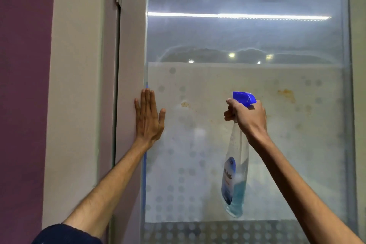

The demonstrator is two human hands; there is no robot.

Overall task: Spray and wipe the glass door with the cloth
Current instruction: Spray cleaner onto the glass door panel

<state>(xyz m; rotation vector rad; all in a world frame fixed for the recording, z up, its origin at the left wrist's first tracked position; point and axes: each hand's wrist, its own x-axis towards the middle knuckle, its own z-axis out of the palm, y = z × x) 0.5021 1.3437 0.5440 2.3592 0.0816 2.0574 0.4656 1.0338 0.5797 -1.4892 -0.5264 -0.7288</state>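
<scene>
Nearest, two bare forearms reach up toward the door, a dark sleeve [67,233] bunched at the left elbow. The right hand [247,115] is closed around the neck of a clear spray bottle [234,174], fingers curled at the trigger under the blue spray head [244,98]. The bottle hangs with its long axis near vertical, slightly tilted, a little blue liquid pooled at the bottom. Its nozzle appears to point away from the person at the glass door [237,77], which lies directly beyond the hand; how close the nozzle is cannot be told.

The left hand [148,117] is fully open and flat, holding nothing, palm pressed on the door frame [130,65] right at the left edge of the pane, seemingly to steady the door.

On the frosted, dotted band of the glass, brownish stains show: one smear [184,104] between the two hands, a larger one [287,94] up and right of the bottle. The right hand is nearer both. No cloth is in view, so this looks like the spraying step, with wiping not yet done.
</scene>
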